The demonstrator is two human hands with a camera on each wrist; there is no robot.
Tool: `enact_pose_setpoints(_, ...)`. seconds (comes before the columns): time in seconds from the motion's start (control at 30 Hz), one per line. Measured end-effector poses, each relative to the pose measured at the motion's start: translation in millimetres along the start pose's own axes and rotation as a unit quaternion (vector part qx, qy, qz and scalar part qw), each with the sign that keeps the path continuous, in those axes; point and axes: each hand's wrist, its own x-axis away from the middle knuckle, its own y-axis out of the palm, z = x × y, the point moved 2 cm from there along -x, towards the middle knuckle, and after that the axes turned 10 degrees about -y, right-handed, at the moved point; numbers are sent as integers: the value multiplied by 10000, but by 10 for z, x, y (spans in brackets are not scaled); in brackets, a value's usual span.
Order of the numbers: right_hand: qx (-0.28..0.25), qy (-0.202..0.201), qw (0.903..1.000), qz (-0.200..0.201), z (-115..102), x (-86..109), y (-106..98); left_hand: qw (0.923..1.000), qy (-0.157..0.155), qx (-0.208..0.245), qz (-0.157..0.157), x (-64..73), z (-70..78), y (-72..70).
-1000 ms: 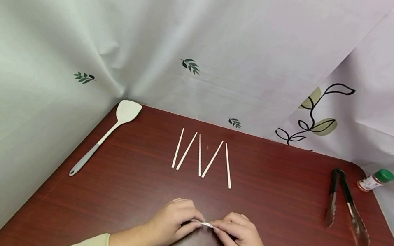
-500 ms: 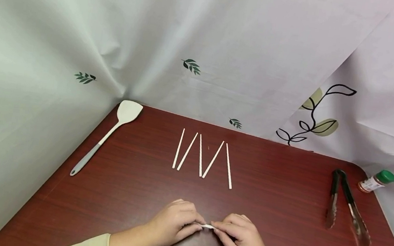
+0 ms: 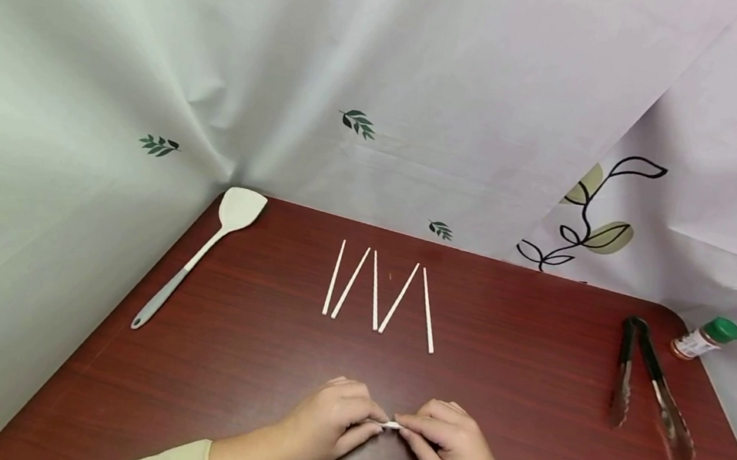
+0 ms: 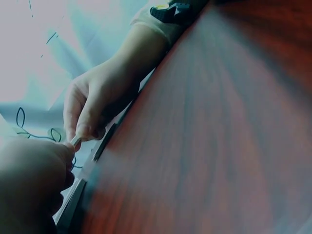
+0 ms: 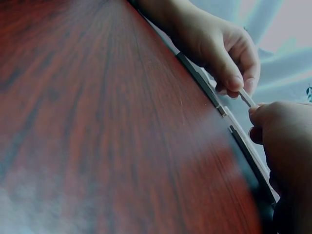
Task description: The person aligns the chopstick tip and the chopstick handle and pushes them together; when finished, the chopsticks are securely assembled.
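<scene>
Fingertips of both hands meet over a thin white stick (image 3: 392,424) near the front of the table. My left hand (image 3: 331,419) pinches one end between thumb and fingers, and my right hand (image 3: 444,450) pinches the other. Only a short piece shows between them; the rest is hidden in the fingers. The right wrist view shows this piece of stick (image 5: 246,97) as pale and narrow, with the left hand (image 5: 214,53) beyond it. Farther back, several white sticks lie in a zigzag row, among them a leftmost stick (image 3: 333,278) and a rightmost stick (image 3: 428,309).
A white spatula (image 3: 201,251) with a grey handle lies along the left edge of the dark red table (image 3: 521,343). Black-handled metal tongs (image 3: 653,376) lie spread at the right, beside a green-capped spice jar (image 3: 704,339). Patterned white cloth (image 3: 388,77) hangs behind.
My left hand has shifted slightly right towards the right hand, so less of the white stick shows between them. The right hand, the row of sticks and the utensils stay put.
</scene>
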Motion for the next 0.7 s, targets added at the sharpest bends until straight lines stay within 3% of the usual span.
enact_pose_setpoints(0.4, -88, 224, 9994, 255, 6, -24, 12, 9997, -15, -152, 190, -4, 5, -3)
enact_pose_setpoints(0.53, -146, 553, 9970, 516, 61, 1, -8, 9989, -35, -298, 357, -21, 4, -30)
enact_pose_setpoints(0.7, 175, 1230, 9892, 771, 152, 49, -119, 9988, -12, -313, 379, -27, -12, -52)
